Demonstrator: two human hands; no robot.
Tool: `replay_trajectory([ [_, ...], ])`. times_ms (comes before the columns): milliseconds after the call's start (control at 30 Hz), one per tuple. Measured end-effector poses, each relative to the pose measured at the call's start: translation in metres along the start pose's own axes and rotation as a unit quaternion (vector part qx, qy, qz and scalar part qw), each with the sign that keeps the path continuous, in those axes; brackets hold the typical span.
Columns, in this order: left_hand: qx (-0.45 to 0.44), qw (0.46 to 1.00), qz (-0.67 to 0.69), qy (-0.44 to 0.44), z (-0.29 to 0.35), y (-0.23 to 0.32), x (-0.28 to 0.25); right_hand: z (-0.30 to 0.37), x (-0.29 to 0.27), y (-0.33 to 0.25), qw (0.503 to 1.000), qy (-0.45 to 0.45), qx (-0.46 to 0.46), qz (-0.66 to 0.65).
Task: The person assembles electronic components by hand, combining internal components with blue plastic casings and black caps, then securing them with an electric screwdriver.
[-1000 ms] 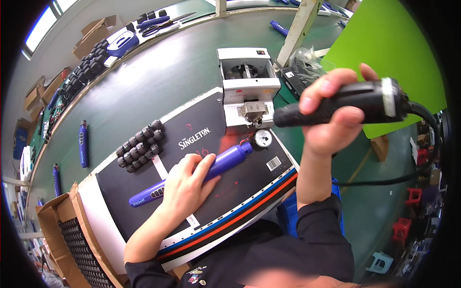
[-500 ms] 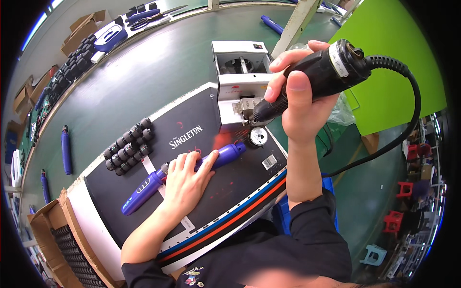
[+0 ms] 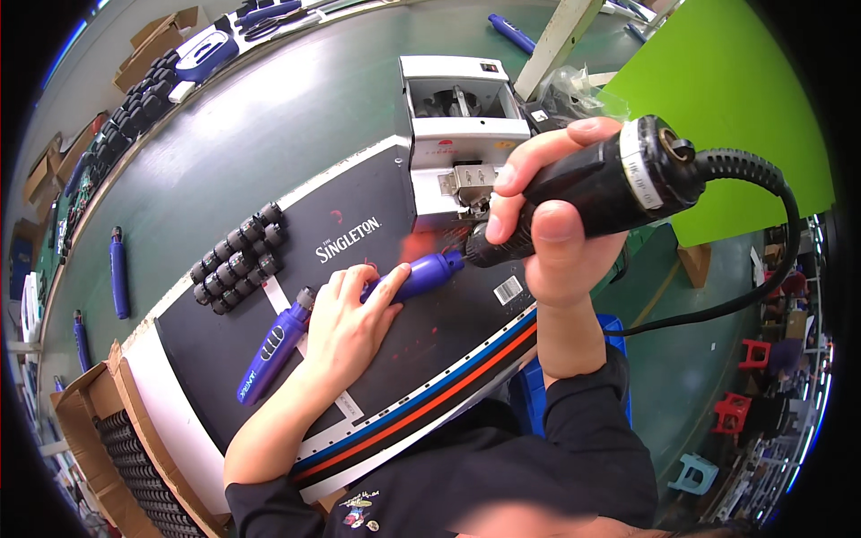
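Observation:
My left hand [image 3: 345, 323] lies across a smooth blue tubular casing [image 3: 426, 276] on the black mat, its fingers curled over it and the index finger stretched along it. In my right hand [image 3: 560, 255] I grip a black corded electric screwdriver [image 3: 596, 175], tilted, with its nose at the right end of the casing. The hand and the nose hide the bit and whatever it touches there. Beside my left wrist rests a blue handle with oval button openings [image 3: 272, 345] and a metal tip. A white screw feeder [image 3: 466, 133] stands just behind the screwdriver.
Rows of black ribbed cylinders [image 3: 238, 260] sit left on the mat. A cardboard box [image 3: 117, 377] of black parts stands lower left. More blue handles [image 3: 119, 273] lie on the green table. The screwdriver's cable [image 3: 771, 278] loops down at right, beside a green panel [image 3: 726, 117].
The screwdriver has come down from the feeder's front to the casing's right end. A round black part with a white face there is now hidden. The buttoned handle has turned slightly.

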State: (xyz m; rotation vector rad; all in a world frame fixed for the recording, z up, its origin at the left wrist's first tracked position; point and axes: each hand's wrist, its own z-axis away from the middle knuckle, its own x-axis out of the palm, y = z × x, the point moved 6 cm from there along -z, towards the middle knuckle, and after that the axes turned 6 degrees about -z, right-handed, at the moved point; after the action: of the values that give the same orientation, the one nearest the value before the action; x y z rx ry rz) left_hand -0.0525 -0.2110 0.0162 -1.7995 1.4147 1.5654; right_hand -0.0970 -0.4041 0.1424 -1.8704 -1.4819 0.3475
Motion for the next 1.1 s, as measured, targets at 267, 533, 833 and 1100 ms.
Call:
replay_trajectory([
  [267, 0.005, 1.000, 0.001, -0.008, -0.003, 0.000, 0.000, 0.012, 0.008, 0.020, 0.998, -0.050, 0.027, -0.020],
  [533, 0.008, 1.000, 0.001, -0.024, -0.002, -0.003, -0.002, 0.031, 0.000, 0.016, 0.999, -0.030, -0.010, -0.028],
  [833, 0.027, 0.999, -0.028, -0.004, 0.004, 0.003, 0.000, 0.026, -0.033, 0.009, 0.998, 0.050, -0.027, -0.022],
  [1100, -0.096, 0.985, -0.131, 0.059, -0.006, -0.030, -0.085, 0.072, -0.156, 0.059, 0.925, 0.284, 0.218, 0.124],
])
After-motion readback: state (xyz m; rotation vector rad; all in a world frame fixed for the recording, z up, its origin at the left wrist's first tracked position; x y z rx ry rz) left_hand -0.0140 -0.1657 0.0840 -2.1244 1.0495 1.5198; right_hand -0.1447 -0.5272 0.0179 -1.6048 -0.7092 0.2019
